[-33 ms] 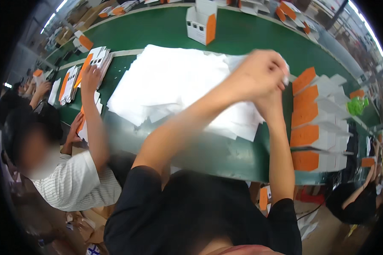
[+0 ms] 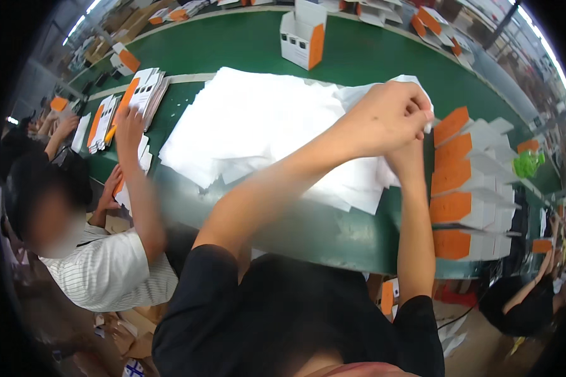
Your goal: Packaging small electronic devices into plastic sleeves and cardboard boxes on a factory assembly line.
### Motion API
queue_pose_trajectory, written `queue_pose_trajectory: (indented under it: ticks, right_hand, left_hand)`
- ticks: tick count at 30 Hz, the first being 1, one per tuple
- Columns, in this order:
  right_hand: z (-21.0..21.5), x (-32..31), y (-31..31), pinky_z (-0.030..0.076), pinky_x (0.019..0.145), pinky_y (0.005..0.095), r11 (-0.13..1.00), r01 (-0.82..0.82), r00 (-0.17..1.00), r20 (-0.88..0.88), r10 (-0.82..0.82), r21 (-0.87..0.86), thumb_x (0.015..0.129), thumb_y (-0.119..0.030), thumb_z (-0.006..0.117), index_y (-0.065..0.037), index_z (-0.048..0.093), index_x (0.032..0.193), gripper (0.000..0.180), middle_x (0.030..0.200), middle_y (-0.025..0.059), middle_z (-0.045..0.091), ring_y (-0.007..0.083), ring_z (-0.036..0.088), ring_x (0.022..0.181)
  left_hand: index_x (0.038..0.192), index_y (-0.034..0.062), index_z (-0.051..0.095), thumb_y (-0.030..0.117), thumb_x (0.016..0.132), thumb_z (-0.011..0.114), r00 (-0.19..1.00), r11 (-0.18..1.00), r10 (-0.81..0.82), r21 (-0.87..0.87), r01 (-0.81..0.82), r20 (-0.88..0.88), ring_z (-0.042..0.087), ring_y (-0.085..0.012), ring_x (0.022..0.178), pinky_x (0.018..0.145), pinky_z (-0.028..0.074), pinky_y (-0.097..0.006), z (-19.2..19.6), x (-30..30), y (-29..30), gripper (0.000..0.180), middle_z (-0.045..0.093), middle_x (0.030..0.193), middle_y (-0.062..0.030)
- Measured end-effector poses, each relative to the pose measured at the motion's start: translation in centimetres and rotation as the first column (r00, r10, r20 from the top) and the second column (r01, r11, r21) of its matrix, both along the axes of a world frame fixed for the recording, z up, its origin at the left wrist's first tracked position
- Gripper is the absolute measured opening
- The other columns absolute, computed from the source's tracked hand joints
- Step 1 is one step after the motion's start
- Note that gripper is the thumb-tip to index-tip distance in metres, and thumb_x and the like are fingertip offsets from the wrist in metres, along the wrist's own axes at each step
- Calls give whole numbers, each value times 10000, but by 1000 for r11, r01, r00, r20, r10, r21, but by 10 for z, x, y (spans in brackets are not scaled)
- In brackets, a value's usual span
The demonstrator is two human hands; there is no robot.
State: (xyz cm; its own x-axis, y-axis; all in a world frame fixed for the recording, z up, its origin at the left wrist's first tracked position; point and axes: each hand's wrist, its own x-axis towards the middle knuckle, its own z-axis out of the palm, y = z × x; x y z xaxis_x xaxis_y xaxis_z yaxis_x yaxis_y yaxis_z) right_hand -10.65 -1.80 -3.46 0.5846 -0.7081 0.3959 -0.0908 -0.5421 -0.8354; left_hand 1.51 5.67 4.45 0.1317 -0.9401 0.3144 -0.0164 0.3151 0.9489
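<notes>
A loose pile of thin white sheets (image 2: 264, 119) is spread over the green table in front of me. My left hand (image 2: 396, 116) reaches across to the pile's right side. Its thumb and fingers are pinched together on the edge of a white sheet (image 2: 418, 81), whose raised corner shows behind the knuckles. Under and behind it is my right hand (image 2: 407, 157). The left hand covers most of the right, so its fingers are hidden; white sheet material shows beside its wrist.
Orange-and-white open cartons (image 2: 451, 162) stand in a row right of my hands. An upright carton (image 2: 302, 41) stands at the far side. At left, a co-worker's hand (image 2: 129, 125) is by stacks of flat cartons (image 2: 146, 88). A green crumpled item (image 2: 528, 163) lies far right.
My left hand has shifted slightly right and down, its fingers closer together at the sheet's edge. More of the white corner shows behind it. The whole view has moved a little.
</notes>
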Motion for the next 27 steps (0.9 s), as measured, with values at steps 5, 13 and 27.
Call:
queue_pose_trajectory:
  ticks: [5, 13, 27]
  right_hand:
    - [58, 18, -46, 513, 928, 312, 989, 12, 973, 227, -45, 145, 780, -125, 861, 25, 615, 1246, 549, 1192, 92, 675, 172, 654, 1047]
    - [69, 197, -103, 514, 887, 296, 956, -261, 792, 535, 293, -136, 820, -171, 855, -40, 602, 1277, 538, 1132, 18, 675, 147, 640, 1020]
    - [31, 184, -117, 455, 1023, 469, 427, -87, 964, -185, -193, -900, 861, -364, 696, -186, 708, 1175, 361, 1388, 89, 558, 335, 551, 1238]
  left_hand:
    - [996, 4, 732, 305, 946, 638, 606, 672, 741, -301, -677, 289, 636, -99, 626, 616, 523, -287, 26, 127, -19, 320, 726, 756, -64]
    - [1094, 30, 725, 357, 816, 728, 372, 520, 697, -76, -851, 613, 703, -361, 1030, 902, 551, -423, -67, 259, -102, 429, 732, 1043, -213]
    - [719, 35, 753, 198, 711, 697, 528, 529, 804, 77, -845, 272, 739, -316, 761, 746, 585, -390, -87, 257, -111, 172, 731, 732, -143]
